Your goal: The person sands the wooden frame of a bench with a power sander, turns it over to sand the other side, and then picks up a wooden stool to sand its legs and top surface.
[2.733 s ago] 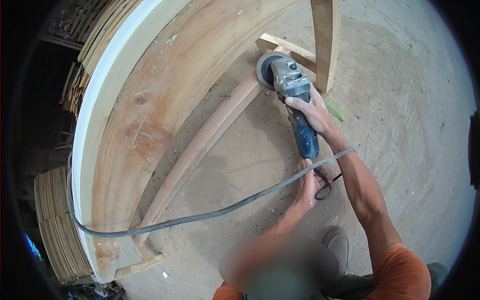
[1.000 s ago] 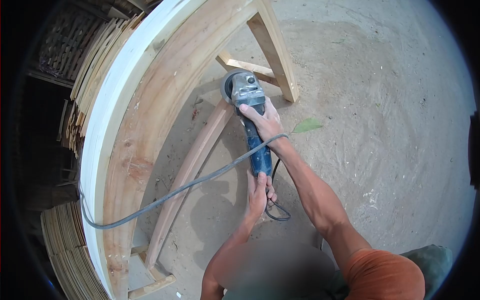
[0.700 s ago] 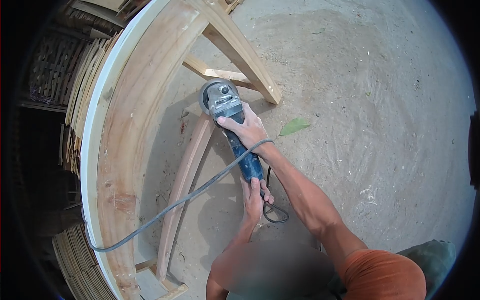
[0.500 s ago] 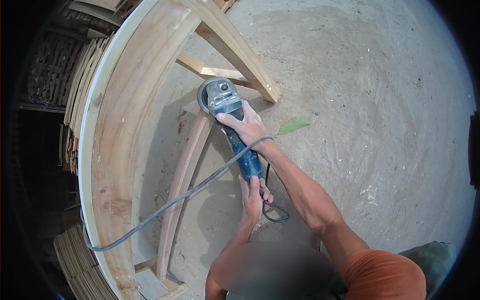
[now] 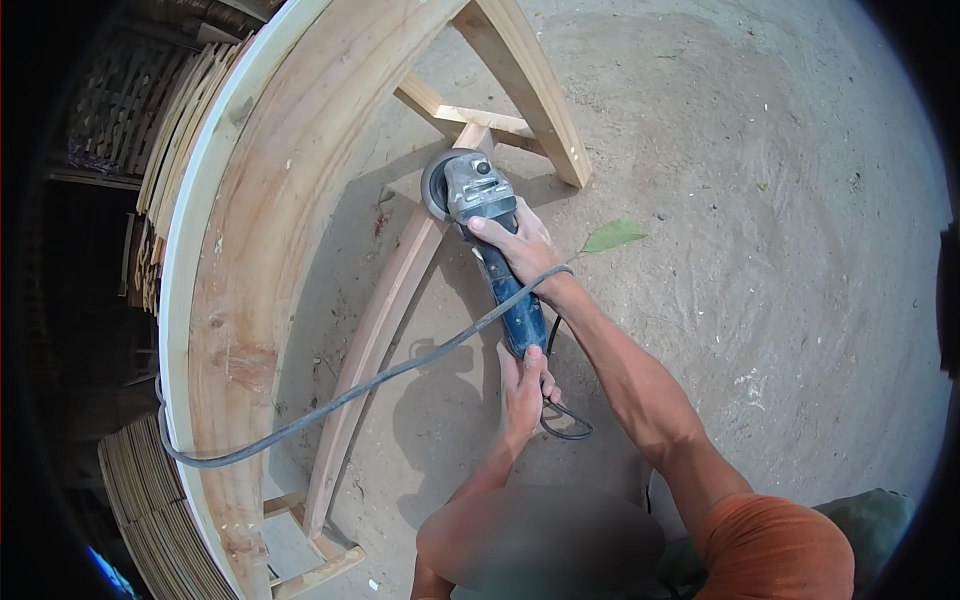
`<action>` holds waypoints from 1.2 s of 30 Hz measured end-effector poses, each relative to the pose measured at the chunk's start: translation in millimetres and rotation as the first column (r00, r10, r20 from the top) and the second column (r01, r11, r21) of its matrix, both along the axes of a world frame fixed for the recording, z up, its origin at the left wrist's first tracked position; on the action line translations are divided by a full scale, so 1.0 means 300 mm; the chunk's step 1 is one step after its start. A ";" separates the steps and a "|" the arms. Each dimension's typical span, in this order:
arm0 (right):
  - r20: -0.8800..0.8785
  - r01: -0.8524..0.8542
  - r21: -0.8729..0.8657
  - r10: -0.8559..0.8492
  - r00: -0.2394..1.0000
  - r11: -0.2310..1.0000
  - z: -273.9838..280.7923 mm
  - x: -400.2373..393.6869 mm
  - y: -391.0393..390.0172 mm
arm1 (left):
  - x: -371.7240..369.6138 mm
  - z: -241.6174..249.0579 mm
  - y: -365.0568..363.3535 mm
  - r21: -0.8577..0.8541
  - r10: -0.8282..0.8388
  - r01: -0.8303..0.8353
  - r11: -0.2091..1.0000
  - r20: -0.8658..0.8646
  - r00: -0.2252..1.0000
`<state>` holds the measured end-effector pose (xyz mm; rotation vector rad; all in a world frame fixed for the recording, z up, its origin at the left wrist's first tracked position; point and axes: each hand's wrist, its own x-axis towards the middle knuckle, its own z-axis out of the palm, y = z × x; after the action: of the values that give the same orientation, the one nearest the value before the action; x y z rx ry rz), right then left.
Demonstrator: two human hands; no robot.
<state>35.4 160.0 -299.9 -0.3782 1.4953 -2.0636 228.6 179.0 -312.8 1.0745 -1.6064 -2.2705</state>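
Observation:
My right hand [image 5: 522, 245] is wrapped round the front body of a blue and grey angle grinder [image 5: 522, 318], just behind its metal head. My left hand [image 5: 525, 388] grips the rear end of the handle. The round disc [image 5: 437, 185] lies over the upper part of a long, curved wooden rail [image 5: 375, 330]; whether they touch is hard to tell. A grey cable [image 5: 400, 368] runs across the rail and past my right wrist.
A wide, curved wooden panel [image 5: 250, 290] with a pale edge stands at the left. Wooden legs [image 5: 535, 95] and a crosspiece reach out at the top. Stacked thin boards [image 5: 155, 510] lie at lower left. A green leaf [image 5: 613, 235] rests on the dusty ground [image 5: 760, 250].
The whole view has shifted, so the frame and grinder appear further right and slightly higher. More of the rail's upper end shows beyond the disc. Both hands keep their hold.

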 end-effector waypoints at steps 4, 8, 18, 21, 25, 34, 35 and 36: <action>-0.046 -0.046 0.019 0.047 0.998 0.999 -0.030 0.107 0.008 | 0.112 -0.037 0.033 -0.028 0.013 -0.014 1.000 -0.032 0.999; -0.043 -0.124 -0.015 0.124 0.991 0.992 -0.040 0.230 0.005 | 0.225 -0.030 0.071 -0.063 0.041 -0.044 0.997 -0.044 0.998; -0.026 -0.298 0.046 0.299 0.954 0.954 0.029 0.627 -0.019 | 0.595 -0.094 0.094 -0.012 0.182 -0.185 0.983 -0.116 0.976; 0.001 -0.351 0.032 0.352 0.936 0.936 0.051 0.764 -0.045 | 0.706 -0.096 0.102 0.003 0.232 -0.234 0.972 -0.142 0.962; -0.105 -0.417 0.162 0.436 0.894 0.894 0.065 0.935 -0.096 | 0.855 -0.092 0.110 0.082 0.335 -0.326 0.942 -0.123 0.934; -0.269 -0.485 0.270 0.549 0.791 0.832 0.144 1.356 -0.188 | 1.155 -0.082 0.108 0.204 0.546 -0.517 0.831 -0.126 0.828; -0.279 -0.502 0.295 0.576 0.769 0.813 0.150 1.401 -0.201 | 1.185 -0.085 0.106 0.212 0.562 -0.531 0.821 -0.133 0.816; -0.289 -0.515 0.319 0.599 0.747 0.796 0.156 1.446 -0.212 | 1.214 -0.072 0.099 0.240 0.612 -0.573 0.784 -0.140 0.778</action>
<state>469.2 96.3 -253.1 -1.0488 1.5518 -1.3716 592.7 208.8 -334.4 1.1298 -0.8123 -2.0183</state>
